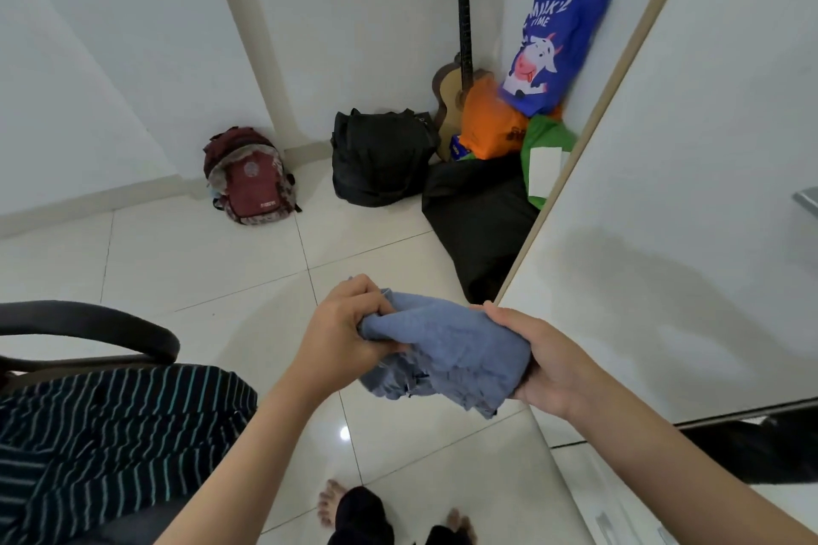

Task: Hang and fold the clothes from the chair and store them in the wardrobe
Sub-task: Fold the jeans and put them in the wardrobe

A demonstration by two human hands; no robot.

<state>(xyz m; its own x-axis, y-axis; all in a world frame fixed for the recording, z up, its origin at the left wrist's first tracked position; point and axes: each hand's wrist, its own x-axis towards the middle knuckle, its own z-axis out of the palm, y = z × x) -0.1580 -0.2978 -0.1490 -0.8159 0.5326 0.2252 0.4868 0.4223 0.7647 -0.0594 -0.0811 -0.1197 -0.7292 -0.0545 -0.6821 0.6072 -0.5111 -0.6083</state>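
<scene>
A small blue-grey garment [447, 354] hangs bunched between both hands at waist height over the tiled floor. My left hand [343, 323] grips its left end in a fist. My right hand [544, 356] holds its right end from the side. On the black chair [88, 325] at the lower left lies a dark garment with teal and white stripes [110, 434]. The white wardrobe door [690, 190] stands open at the right, just behind my right hand.
A maroon backpack [250, 177] leans on the far wall. A black bag [380, 157], a guitar [460, 58], orange, green and blue cow-print bags [553, 44] and a dark bundle [482, 217] fill the corner. My bare feet [329, 502] show below.
</scene>
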